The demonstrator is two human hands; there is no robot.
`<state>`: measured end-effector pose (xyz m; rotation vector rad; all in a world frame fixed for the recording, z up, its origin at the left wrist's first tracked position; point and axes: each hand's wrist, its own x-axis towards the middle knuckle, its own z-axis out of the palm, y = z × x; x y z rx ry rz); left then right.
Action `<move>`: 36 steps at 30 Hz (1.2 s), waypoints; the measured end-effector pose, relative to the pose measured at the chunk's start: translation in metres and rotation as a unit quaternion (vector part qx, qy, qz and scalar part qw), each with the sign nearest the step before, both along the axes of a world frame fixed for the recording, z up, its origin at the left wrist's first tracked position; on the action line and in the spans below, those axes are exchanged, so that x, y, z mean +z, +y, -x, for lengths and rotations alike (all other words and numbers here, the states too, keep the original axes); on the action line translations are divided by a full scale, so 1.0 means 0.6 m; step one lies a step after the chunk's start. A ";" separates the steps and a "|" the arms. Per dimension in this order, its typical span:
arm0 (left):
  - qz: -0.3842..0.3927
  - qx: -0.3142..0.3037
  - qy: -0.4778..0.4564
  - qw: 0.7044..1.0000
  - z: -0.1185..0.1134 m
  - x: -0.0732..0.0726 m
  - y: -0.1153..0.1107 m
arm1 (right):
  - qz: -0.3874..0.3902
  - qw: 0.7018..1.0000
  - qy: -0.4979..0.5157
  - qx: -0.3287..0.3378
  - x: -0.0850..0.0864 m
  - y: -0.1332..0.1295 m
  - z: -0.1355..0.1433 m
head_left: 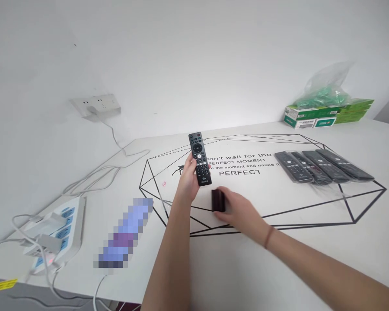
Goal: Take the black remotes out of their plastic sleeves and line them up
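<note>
A black remote control [200, 157] stands tilted up in my left hand [189, 179], its button side facing me. My left fingers and thumb are wrapped round its lower half. Below and to the right of it, my right hand [236, 207] grips a small dark rectangular piece [218, 201] between thumb and fingers. What kind of piece this is, I cannot make out. The two hands are apart, both above the white table [246, 268].
Several wrapped remotes [322, 166] lie side by side at the right. Green boxes [311, 115] with a plastic bag [327, 88] on top stand by the wall. At left are a power strip [74, 229] with cables, a blurred-out phone-like object [126, 233] and a wall socket [106, 103].
</note>
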<state>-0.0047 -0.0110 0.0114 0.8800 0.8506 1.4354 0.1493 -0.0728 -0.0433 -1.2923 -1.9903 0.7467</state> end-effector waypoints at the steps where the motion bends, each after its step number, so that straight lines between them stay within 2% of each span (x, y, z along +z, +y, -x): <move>1: 0.002 -0.012 -0.005 1.000 -0.006 -0.004 0.001 | 0.037 0.998 0.047 -0.007 -0.002 -0.003 -0.026; 4: 0.009 -0.053 -0.014 0.998 -0.033 -0.016 0.000 | 0.139 0.962 0.231 -0.038 -0.001 -0.008 -0.088; 8: 0.018 -0.087 -0.029 0.996 -0.072 -0.025 -0.012 | 0.228 0.871 0.431 -0.066 0.016 -0.007 -0.119; 11: 0.044 -0.097 -0.047 0.993 -0.093 -0.023 -0.027 | 0.272 0.826 0.491 -0.050 0.031 -0.009 -0.119; 15: 0.075 -0.143 -0.091 0.983 -0.107 -0.019 -0.043 | 0.291 0.806 0.515 -0.039 0.043 -0.020 -0.112; 18: 0.076 -0.175 -0.111 0.975 -0.114 -0.020 -0.049 | 0.281 0.811 0.512 -0.039 0.045 -0.028 -0.105; 21: 0.091 -0.140 -0.126 0.978 -0.121 -0.023 -0.052 | 0.267 0.827 0.492 -0.040 0.042 -0.030 -0.099; 27: 0.094 -0.038 -0.080 0.992 -0.128 -0.028 -0.050 | 0.237 0.904 0.352 -0.052 0.044 -0.035 -0.092; 30: 0.089 -0.035 -0.065 0.993 -0.129 -0.029 -0.050 | 0.211 0.933 0.290 -0.044 0.046 -0.042 -0.088; 36: 0.098 -0.045 -0.094 0.990 -0.144 -0.023 -0.061 | 0.107 0.974 0.175 -0.100 0.038 -0.042 -0.082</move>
